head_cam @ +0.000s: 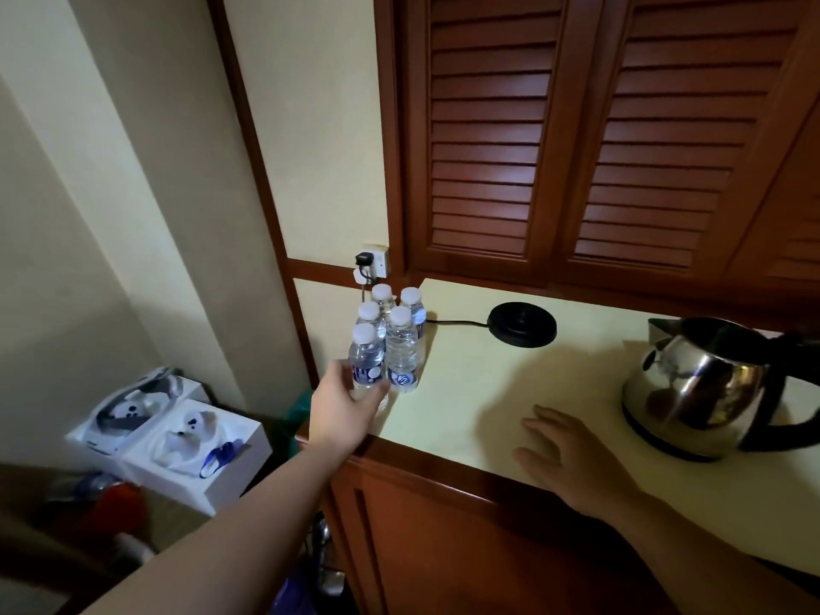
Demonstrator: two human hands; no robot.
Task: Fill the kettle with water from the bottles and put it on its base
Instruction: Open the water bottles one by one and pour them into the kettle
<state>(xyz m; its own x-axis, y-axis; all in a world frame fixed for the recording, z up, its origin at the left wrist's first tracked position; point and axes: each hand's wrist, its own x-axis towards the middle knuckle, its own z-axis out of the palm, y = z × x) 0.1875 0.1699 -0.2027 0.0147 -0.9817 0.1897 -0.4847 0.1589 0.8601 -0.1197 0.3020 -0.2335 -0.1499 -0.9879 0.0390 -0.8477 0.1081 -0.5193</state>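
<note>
Nearest to me, low in the frame, my right hand [563,454] lies flat on the cream worktop [488,392], fingers straight, its grip slack and holding nothing. Left of centre, my left hand [344,408] has its grip wrapped round the lower part of the nearest bottle [366,364], which stands at the worktop's left edge and is capped in white. Just behind it, touching in a tight cluster, stand four more bottles [401,348], all with caps on. At the right edge of the frame the steel kettle [705,383] sits on the worktop, lid apparently open, well apart from its black base [522,324], which lies further back near the centre with its cord running left toward the wall socket [375,261] in the corner.

I judge the task barely begun: no bottle is opened, no pouring is under way, and the kettle is off its base. Uncapping, pouring and seating the kettle all remain.
</note>
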